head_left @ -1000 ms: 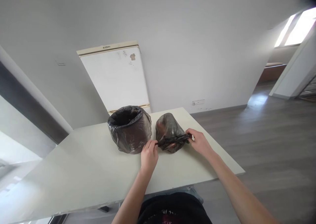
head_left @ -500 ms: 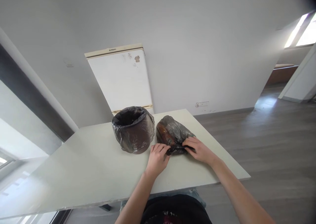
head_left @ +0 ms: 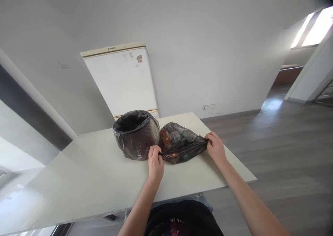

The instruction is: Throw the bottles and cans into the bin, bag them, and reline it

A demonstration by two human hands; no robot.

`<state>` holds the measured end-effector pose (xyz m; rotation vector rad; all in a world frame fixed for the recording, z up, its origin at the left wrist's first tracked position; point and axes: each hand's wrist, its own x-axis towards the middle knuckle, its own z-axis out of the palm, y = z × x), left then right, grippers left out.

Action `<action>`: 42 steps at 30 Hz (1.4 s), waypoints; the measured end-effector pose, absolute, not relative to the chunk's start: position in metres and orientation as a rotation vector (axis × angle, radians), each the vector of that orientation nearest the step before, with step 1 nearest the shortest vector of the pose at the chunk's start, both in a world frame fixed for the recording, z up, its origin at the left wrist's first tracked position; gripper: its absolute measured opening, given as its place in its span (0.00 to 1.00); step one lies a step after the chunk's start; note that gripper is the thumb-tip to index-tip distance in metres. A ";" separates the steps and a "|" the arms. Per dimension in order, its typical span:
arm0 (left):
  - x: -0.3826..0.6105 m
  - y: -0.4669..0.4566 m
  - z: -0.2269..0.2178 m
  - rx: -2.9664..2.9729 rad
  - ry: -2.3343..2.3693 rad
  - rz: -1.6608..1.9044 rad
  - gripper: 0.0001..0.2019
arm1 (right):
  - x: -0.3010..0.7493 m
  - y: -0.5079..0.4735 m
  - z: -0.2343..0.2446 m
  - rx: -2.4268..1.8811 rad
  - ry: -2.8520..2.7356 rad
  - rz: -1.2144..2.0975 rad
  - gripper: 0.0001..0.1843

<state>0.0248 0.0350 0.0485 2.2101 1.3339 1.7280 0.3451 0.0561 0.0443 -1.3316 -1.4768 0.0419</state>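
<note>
A filled dark plastic bag (head_left: 179, 144) lies on the white table (head_left: 91, 180), its mouth stretched sideways. My left hand (head_left: 155, 163) pinches the left end of the bag's mouth, fingers closed. My right hand (head_left: 215, 146) grips the right end, fingers closed too. Just left of the bag stands a small bin lined with a dark bag (head_left: 135, 134), open at the top and touching the filled bag.
A white fridge (head_left: 122, 81) stands against the wall behind the table. Grey wood floor (head_left: 281, 142) spreads to the right, with a doorway and bright window at far right. The table's near edge runs just in front of my body.
My hands were together at the middle of the bag's mouth half a second ago. They have pulled apart, stretching the mouth wide to left and right.
</note>
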 end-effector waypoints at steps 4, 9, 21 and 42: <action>0.023 0.035 0.047 2.165 1.333 1.782 0.17 | 0.357 0.060 0.038 -1.427 -1.242 -0.034 0.11; 0.021 0.028 0.047 2.103 1.224 1.712 0.13 | 0.359 0.059 0.039 -1.367 -1.182 0.003 0.12; 0.014 0.011 0.064 2.166 0.741 1.201 0.26 | 0.345 0.038 0.056 -0.984 -1.556 0.317 0.13; -0.055 0.020 0.020 1.392 1.753 1.590 0.15 | 0.219 -0.055 0.092 -0.690 -2.309 0.811 0.18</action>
